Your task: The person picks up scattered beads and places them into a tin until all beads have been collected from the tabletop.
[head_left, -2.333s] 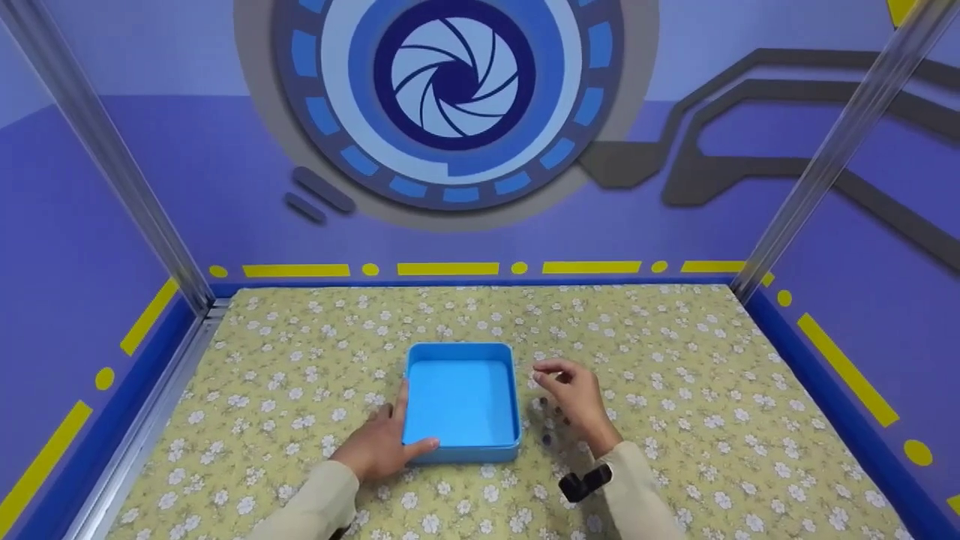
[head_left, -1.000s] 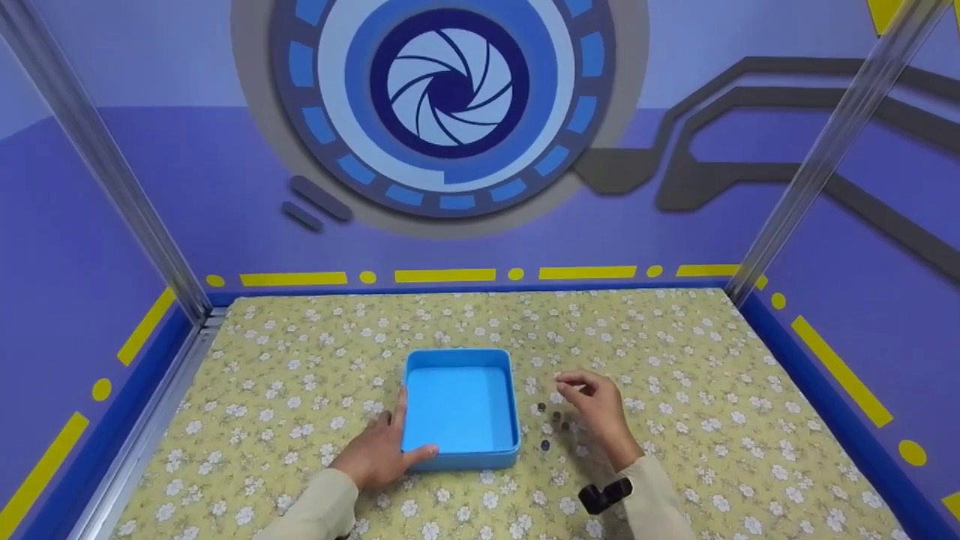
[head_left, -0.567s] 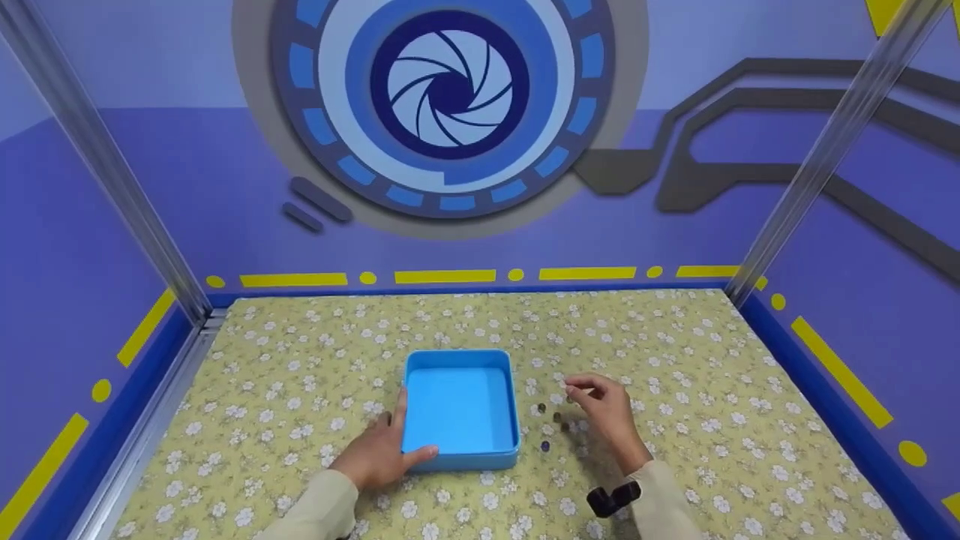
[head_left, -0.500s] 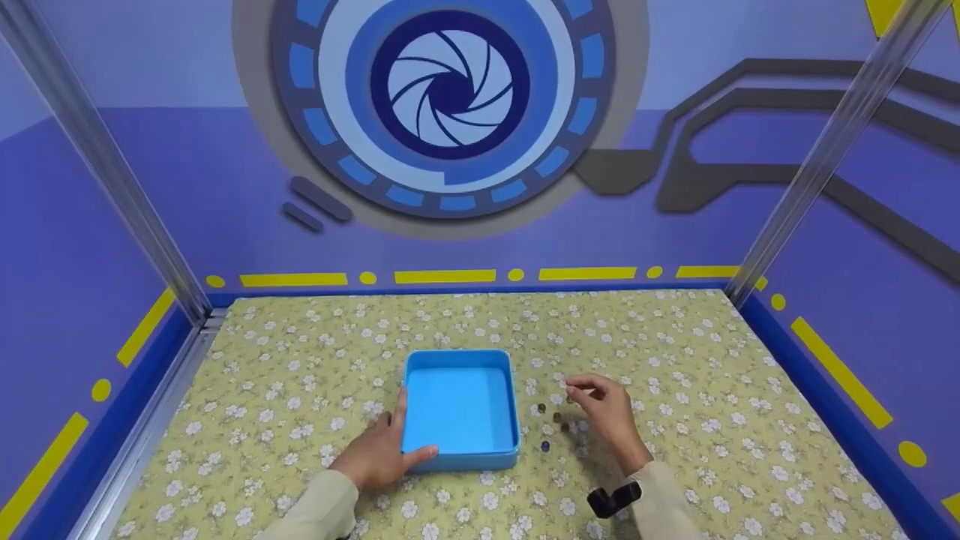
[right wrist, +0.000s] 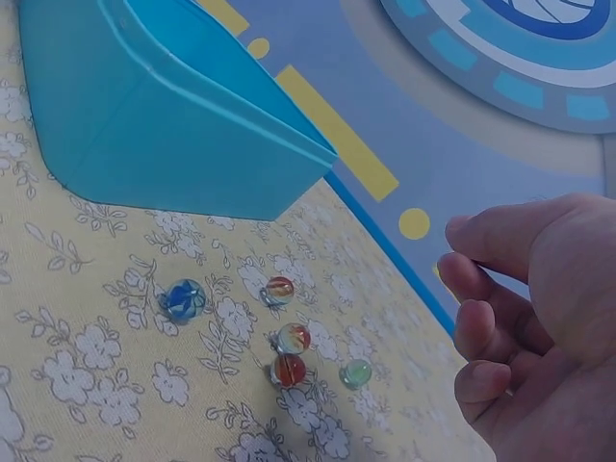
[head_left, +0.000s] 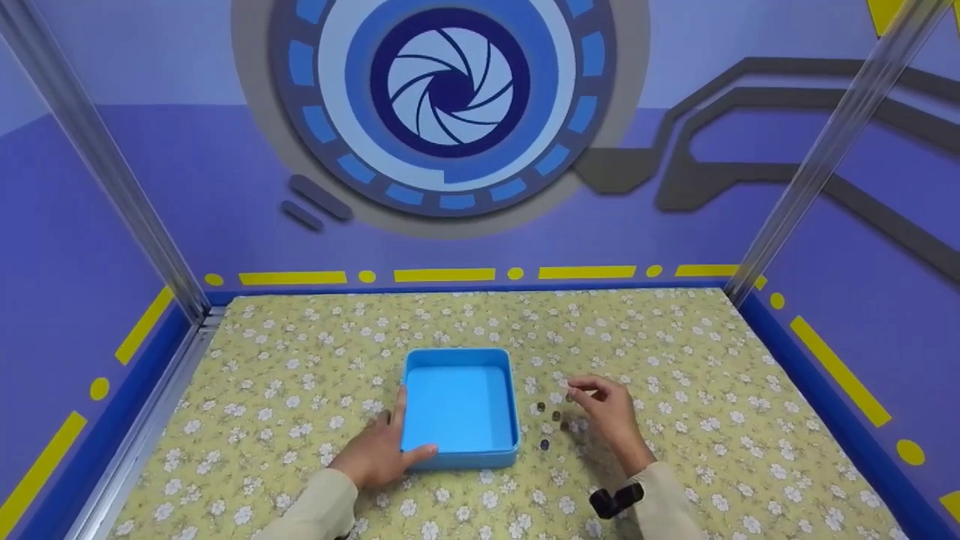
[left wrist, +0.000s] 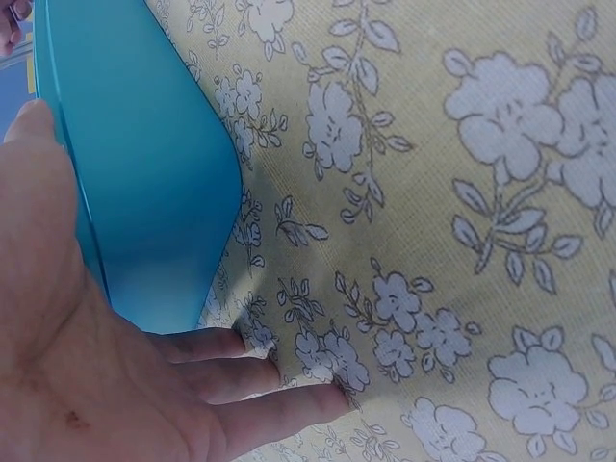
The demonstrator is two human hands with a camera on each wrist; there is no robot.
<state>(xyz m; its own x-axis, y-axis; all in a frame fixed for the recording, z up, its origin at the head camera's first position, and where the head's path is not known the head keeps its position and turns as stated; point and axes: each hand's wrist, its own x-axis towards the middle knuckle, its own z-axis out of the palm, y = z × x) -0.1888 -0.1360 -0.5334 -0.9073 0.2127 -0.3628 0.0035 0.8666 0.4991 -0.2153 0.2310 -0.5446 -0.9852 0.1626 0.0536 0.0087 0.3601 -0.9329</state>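
The left hand (head_left: pixel 375 450) braces the near-left corner of the blue box (head_left: pixel 472 459), its fingers straight. Right of the box, five marbles (right wrist: pixel 288 372) lie on the flowered cloth (head_left: pixel 300 367); the right hand (head_left: pixel 611 412) hangs by them, fingers loosely curled, nothing visible between. The step seems single-marble handling beside the steadied box; the next move calls for a light touch, lest marbles roll.

Your right hand (right wrist: pixel 568 318) enters at the right, thumb and fingers curled. Left of it, five marbles lie on flowered cloth (right wrist: pixel 164 423): blue (right wrist: pixel 182 300), orange (right wrist: pixel 279 291), yellow-orange (right wrist: pixel 294 338), red (right wrist: pixel 288 371) and green (right wrist: pixel 356 373). A turquoise box (right wrist: pixel 192 144) stands behind the marbles, near a patterned wall (right wrist: pixel 462 164).
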